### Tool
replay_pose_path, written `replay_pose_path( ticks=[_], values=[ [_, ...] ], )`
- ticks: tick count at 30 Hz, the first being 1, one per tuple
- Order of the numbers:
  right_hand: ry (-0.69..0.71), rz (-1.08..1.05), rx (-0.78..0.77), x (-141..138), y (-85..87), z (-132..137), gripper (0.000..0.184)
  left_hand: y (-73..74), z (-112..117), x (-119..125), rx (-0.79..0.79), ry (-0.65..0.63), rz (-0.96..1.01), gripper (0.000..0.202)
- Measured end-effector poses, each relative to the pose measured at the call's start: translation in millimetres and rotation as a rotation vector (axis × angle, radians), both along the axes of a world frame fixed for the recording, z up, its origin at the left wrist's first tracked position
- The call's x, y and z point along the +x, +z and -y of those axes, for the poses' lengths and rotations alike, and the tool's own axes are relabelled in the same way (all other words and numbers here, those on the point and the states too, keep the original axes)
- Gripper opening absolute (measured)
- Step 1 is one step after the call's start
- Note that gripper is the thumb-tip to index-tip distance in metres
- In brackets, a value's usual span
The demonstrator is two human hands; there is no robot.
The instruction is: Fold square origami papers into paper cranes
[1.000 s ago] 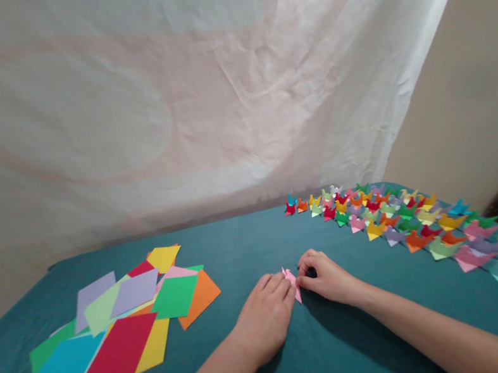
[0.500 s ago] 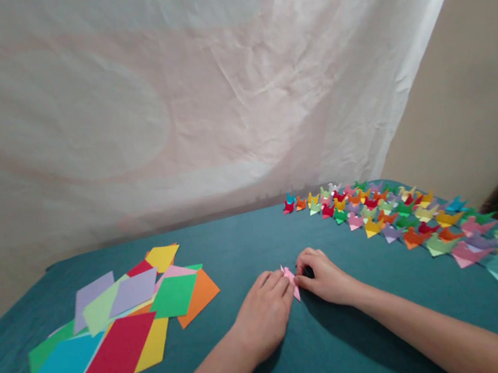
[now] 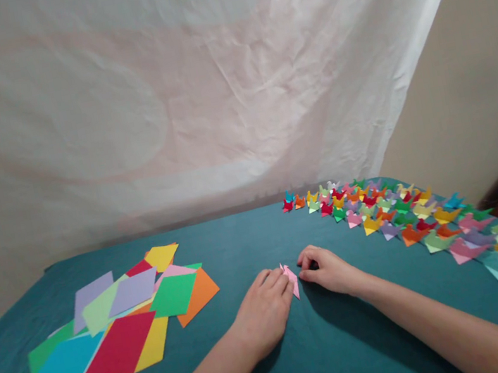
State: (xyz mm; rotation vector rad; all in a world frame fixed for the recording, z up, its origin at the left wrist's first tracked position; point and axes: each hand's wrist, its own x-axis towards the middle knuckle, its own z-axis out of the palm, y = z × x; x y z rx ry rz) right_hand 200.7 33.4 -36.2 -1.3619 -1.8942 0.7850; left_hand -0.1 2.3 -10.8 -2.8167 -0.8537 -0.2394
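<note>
A small folded pink origami bird (image 3: 293, 281) lies on the table in front of me, its points showing at the top and bottom. My left hand (image 3: 267, 309) rests over its left side, fingers together and pinning it against the cloth; part of the paper is hidden under the fingertips. Just to the right of the paper, my right hand (image 3: 324, 269) is curled, with a small gap between thumb and forefinger. Nothing is in it, and it does not touch the paper.
Loose coloured paper sheets (image 3: 118, 348) overlap on the left of the green tablecloth (image 3: 239, 239). Rows of small folded paper birds (image 3: 390, 219) stand along the right side. A pale hanging sheet (image 3: 196, 106) drops behind the table.
My right hand has let go of the pink paper and drawn slightly away to the right. More of the paper's right side shows. The left hand stays in place.
</note>
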Motion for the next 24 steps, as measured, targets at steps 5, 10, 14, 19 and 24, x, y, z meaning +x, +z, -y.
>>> replay_pose_path(
  ticks=[5, 10, 14, 19, 24],
  values=[
    [0.01, 0.041, 0.014, -1.8, 0.1, 0.0, 0.015, -0.7, -0.3, 0.2, -0.005, 0.004, -0.012, 0.033],
    [-0.019, 0.092, 0.031, -4.2, -2.2, 0.0, 0.012, -3.2, -0.9, 0.2, 0.005, 0.007, -0.002, 0.033],
    [-0.029, 0.122, 0.044, -5.3, -2.6, 1.0, 0.012, -2.7, -0.9, 0.3, 0.004, 0.003, -0.007, 0.034],
    [-0.058, 0.153, 0.041, -8.3, -2.7, 1.7, 0.011, -0.7, -0.3, 0.8, -0.003, 0.008, -0.011, 0.035],
    [-0.059, 0.152, 0.026, -10.1, -3.6, 0.5, 0.012, 0.1, -0.1, 1.0, -0.017, 0.009, -0.025, 0.036]
  ],
)
